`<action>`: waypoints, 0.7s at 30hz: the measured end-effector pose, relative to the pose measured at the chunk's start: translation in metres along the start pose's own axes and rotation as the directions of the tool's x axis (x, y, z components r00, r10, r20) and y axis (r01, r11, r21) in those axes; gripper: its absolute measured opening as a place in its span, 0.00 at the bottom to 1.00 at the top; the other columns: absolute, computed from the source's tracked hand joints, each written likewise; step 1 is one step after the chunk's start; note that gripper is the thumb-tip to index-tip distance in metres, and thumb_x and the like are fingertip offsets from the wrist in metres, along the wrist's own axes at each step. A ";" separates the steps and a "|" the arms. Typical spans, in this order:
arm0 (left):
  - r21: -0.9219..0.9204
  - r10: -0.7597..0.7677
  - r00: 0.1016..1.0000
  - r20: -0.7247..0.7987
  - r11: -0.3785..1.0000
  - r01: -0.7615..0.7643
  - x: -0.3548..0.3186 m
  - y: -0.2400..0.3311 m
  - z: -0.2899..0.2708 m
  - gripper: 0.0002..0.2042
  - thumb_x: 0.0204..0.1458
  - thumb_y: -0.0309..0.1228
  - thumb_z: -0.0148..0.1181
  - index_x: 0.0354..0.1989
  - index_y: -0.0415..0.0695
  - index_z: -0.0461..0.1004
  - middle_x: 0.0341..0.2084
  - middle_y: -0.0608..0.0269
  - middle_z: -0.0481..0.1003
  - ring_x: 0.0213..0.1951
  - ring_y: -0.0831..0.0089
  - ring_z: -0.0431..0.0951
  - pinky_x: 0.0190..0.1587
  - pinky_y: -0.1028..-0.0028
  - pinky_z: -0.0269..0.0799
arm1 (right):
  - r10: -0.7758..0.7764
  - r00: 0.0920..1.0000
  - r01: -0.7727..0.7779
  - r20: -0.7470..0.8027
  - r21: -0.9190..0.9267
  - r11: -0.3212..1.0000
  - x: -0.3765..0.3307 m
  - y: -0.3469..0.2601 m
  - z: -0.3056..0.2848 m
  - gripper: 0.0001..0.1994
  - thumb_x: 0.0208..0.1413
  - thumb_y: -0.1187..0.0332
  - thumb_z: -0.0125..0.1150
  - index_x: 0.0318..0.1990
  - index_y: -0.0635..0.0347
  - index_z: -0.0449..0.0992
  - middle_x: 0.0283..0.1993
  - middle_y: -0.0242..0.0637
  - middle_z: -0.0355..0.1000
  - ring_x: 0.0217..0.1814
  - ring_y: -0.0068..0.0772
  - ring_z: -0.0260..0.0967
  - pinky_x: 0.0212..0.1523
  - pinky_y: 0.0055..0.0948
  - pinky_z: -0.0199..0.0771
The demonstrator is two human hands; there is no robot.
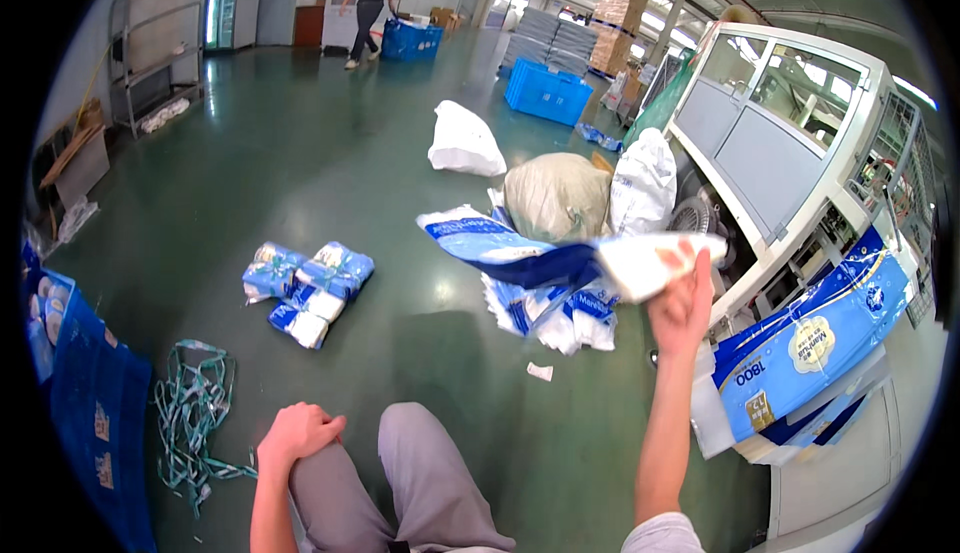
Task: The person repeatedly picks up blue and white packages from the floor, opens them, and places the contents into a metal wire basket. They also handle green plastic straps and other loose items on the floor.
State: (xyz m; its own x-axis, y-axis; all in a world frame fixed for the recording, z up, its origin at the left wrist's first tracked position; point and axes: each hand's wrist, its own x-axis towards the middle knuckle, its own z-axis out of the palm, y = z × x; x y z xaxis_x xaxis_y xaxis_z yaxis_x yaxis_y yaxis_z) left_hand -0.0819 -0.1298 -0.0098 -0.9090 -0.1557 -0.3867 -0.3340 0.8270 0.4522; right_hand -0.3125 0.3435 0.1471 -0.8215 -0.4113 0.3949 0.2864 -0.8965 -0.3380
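My right hand [682, 303] is raised on the right, its fingers closed on one end of a blue and white plastic packaging bag [540, 259]. The bag stretches out to the left, slightly blurred and loose. Below it, a heap of similar crumpled bags [565, 318] lies on the floor. My left hand [300, 431] rests on my left knee with its fingers laid over the grey trousers and nothing in them. To the right, a stack of flat blue printed bags [800, 353] hangs at the side of a machine.
Wrapped blue packs [310, 288] lie on the green floor. Tangled teal strapping [195, 423] sits beside a blue bin [95, 423]. Full sacks [557, 196] stand ahead. The white machine [770, 123] borders the right. A person [370, 3] walks near a blue cart [411, 40].
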 end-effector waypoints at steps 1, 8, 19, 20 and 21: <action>-0.001 -0.006 1.000 0.018 1.000 0.006 0.003 0.003 0.000 0.21 0.54 0.49 0.49 0.25 0.53 0.86 0.26 0.50 0.81 0.35 0.50 0.81 0.47 0.60 0.76 | -0.056 0.995 0.054 -0.082 -0.019 0.998 -0.023 0.001 -0.009 0.21 0.73 0.51 0.44 0.56 0.60 0.72 0.48 0.56 0.74 0.12 0.11 0.38 0.08 0.13 0.37; -0.008 0.044 0.997 -0.064 0.999 -0.044 0.016 -0.016 -0.022 0.21 0.54 0.48 0.50 0.25 0.50 0.86 0.26 0.48 0.81 0.36 0.49 0.81 0.47 0.59 0.77 | 0.004 0.850 0.109 -0.527 0.183 0.977 -0.219 0.058 -0.056 0.22 0.73 0.49 0.42 0.54 0.60 0.70 0.43 0.43 0.63 0.14 0.14 0.40 0.13 0.16 0.41; -0.047 0.044 0.999 -0.028 0.998 -0.046 0.020 -0.020 -0.017 0.22 0.56 0.43 0.51 0.21 0.40 0.82 0.21 0.46 0.77 0.29 0.48 0.78 0.40 0.57 0.75 | -0.726 0.679 0.264 0.109 -0.959 0.103 -0.104 -0.083 0.136 0.18 0.71 0.56 0.45 0.54 0.63 0.67 0.31 0.32 0.59 0.26 0.25 0.50 0.25 0.25 0.56; -0.039 0.059 0.997 -0.043 0.997 -0.061 0.023 -0.016 -0.011 0.22 0.56 0.43 0.51 0.20 0.39 0.81 0.20 0.46 0.76 0.28 0.48 0.77 0.38 0.57 0.74 | -0.705 0.652 0.213 0.281 -0.959 -0.185 -0.059 -0.084 0.135 0.18 0.71 0.56 0.45 0.54 0.63 0.67 0.31 0.34 0.59 0.28 0.26 0.51 0.27 0.26 0.57; -0.051 0.076 0.997 -0.032 0.996 -0.078 0.023 -0.009 -0.010 0.22 0.57 0.43 0.51 0.20 0.38 0.81 0.20 0.41 0.75 0.28 0.44 0.77 0.40 0.58 0.76 | -0.651 0.636 0.160 0.414 -0.897 -0.413 -0.017 -0.081 0.125 0.18 0.71 0.56 0.46 0.54 0.63 0.67 0.32 0.35 0.60 0.29 0.28 0.53 0.28 0.27 0.58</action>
State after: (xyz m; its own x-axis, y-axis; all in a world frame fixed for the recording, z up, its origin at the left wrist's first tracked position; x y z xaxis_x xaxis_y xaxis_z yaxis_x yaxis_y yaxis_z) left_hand -0.1026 -0.1459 -0.0146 -0.9392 -0.1096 -0.3253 -0.2748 0.8079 0.5213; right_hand -0.2602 0.4020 0.2749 -0.5052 0.2544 0.8247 -0.6916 0.4522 -0.5632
